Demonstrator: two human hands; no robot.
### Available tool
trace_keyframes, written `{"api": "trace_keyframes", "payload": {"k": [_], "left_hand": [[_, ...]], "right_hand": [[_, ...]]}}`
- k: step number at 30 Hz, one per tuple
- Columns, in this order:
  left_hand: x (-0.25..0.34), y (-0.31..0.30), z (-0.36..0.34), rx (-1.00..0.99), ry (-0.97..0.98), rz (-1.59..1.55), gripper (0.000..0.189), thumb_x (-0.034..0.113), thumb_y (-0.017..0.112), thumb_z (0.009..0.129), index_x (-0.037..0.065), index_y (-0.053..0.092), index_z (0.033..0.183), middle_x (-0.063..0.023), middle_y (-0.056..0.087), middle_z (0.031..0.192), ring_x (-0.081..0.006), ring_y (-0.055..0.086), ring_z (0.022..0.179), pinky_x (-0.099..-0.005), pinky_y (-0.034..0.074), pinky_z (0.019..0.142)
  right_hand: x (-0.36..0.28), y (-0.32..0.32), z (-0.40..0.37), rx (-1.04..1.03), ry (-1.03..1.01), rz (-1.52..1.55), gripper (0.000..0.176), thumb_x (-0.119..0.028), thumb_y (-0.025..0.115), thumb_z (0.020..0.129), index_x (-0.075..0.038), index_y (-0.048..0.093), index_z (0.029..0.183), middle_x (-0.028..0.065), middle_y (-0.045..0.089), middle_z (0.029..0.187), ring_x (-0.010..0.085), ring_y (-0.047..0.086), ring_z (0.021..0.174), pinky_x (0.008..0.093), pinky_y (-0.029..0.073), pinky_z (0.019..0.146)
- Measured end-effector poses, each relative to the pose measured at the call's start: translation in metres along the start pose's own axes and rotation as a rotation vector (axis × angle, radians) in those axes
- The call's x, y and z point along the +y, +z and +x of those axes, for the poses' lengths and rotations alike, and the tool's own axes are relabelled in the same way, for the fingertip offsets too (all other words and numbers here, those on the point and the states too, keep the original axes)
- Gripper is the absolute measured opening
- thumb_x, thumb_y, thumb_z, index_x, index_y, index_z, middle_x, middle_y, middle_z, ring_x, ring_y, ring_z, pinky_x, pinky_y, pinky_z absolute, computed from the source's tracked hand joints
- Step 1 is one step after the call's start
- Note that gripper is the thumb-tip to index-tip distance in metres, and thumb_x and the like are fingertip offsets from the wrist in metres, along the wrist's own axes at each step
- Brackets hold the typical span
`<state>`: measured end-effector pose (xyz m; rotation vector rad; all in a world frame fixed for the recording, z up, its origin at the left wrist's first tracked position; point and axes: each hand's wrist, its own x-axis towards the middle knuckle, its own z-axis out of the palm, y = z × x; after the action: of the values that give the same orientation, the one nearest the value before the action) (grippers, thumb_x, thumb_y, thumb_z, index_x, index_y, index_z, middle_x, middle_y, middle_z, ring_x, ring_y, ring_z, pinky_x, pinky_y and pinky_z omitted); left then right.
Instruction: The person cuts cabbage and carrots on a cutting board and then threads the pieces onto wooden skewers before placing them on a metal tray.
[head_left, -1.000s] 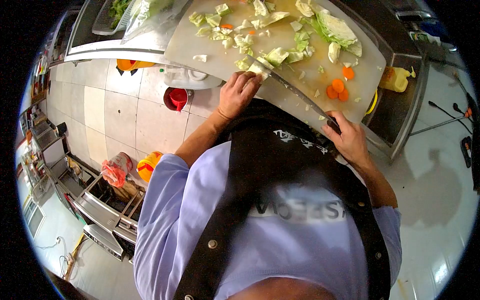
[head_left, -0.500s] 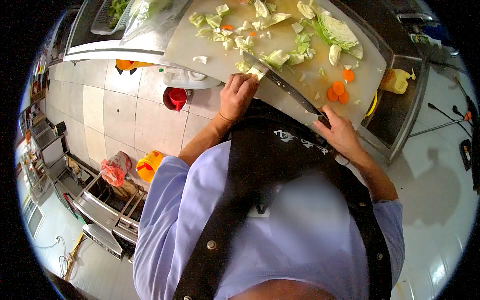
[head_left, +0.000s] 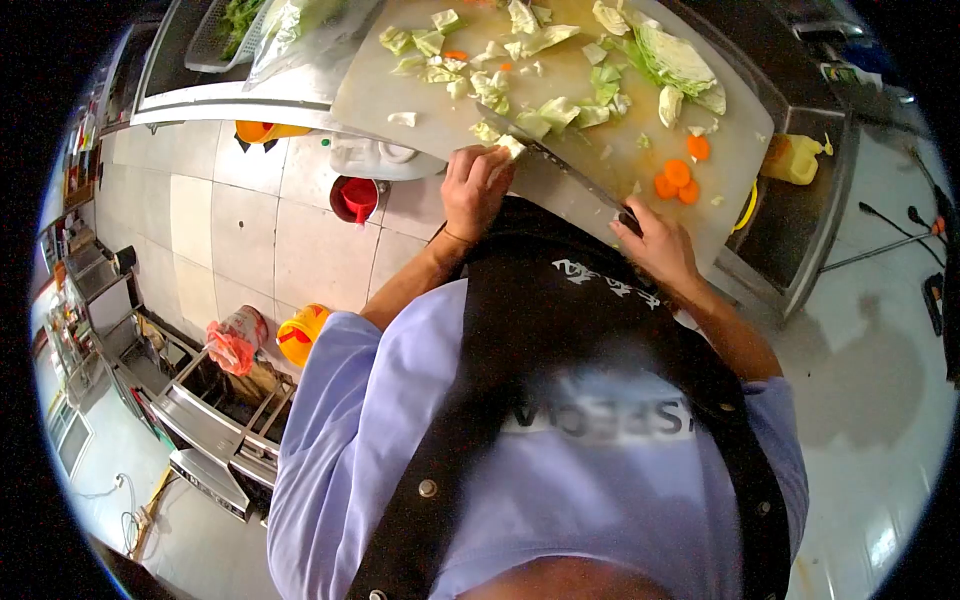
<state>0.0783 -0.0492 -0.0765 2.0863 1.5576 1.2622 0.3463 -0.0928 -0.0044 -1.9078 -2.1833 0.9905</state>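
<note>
My right hand (head_left: pixel 655 240) is closed round the handle of a long knife (head_left: pixel 570 172), whose blade points up and left across the near edge of the white cutting board (head_left: pixel 440 120). At the blade's left side, my left hand (head_left: pixel 477 190) holds a small pale piece of cabbage (head_left: pixel 510 146) with its fingers bent. Cut cabbage pieces (head_left: pixel 545 118) lie scattered over the board. A larger cabbage wedge (head_left: pixel 675 62) rests at the upper right of the board, and several orange carrot slices (head_left: pixel 677 174) lie below it.
A yellow bottle (head_left: pixel 792 160) stands right of the board. At the upper left are a white basket (head_left: pixel 215 45) and a plastic bag (head_left: pixel 295 40). On the floor to the left are a white jug (head_left: pixel 365 158), a pot with red contents (head_left: pixel 356 198) and a yellow bucket (head_left: pixel 302 333).
My right hand and the knife handle have shifted slightly left and up, and the blade now lies turned more edge-on. My left hand has barely moved.
</note>
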Motion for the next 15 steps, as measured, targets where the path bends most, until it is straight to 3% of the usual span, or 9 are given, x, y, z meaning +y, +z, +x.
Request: {"api": "trace_keyframes", "payload": {"k": [6,9,12,15], "left_hand": [[0.0,0.002,-0.006,-0.012,-0.202,-0.083,0.032,0.006,0.074,0.069,0.009,0.062,0.098,-0.0089,0.06,0.097,-0.0288,0.057,0.086,-0.0366,0.049,0.073],[-0.002,0.001,-0.005,0.017,-0.087,-0.03,0.033,0.006,0.074,0.069,0.009,0.061,0.099,-0.0098,0.059,0.099,-0.0303,0.057,0.087,-0.0382,0.049,0.075],[0.001,0.001,-0.004,0.021,-0.142,-0.033,0.036,0.005,0.073,0.068,0.009,0.06,0.101,-0.011,0.06,0.104,-0.0321,0.058,0.091,-0.0399,0.048,0.079],[0.002,0.002,-0.006,-0.003,-0.25,-0.122,0.038,0.003,0.072,0.068,0.008,0.058,0.102,-0.0118,0.061,0.107,-0.0329,0.058,0.095,-0.0401,0.048,0.082]], "right_hand": [[-0.01,-0.019,-0.012,-0.049,0.092,0.096,0.034,-0.034,0.064,0.085,-0.011,0.055,0.109,0.0174,0.065,0.085,0.0339,0.065,0.078,0.0416,0.05,0.066],[-0.006,-0.026,-0.026,0.087,0.144,0.12,0.038,-0.029,0.067,0.083,-0.012,0.056,0.115,0.0155,0.066,0.092,0.0324,0.065,0.083,0.0387,0.051,0.07],[0.019,-0.016,-0.037,0.444,0.14,0.074,0.044,-0.025,0.069,0.081,-0.013,0.055,0.12,0.0147,0.066,0.1,0.0318,0.066,0.087,0.0377,0.051,0.073],[0.036,-0.016,-0.057,0.553,0.334,0.102,0.049,-0.016,0.067,0.081,-0.013,0.051,0.127,0.0152,0.063,0.111,0.031,0.064,0.097,0.0391,0.049,0.082]]}}
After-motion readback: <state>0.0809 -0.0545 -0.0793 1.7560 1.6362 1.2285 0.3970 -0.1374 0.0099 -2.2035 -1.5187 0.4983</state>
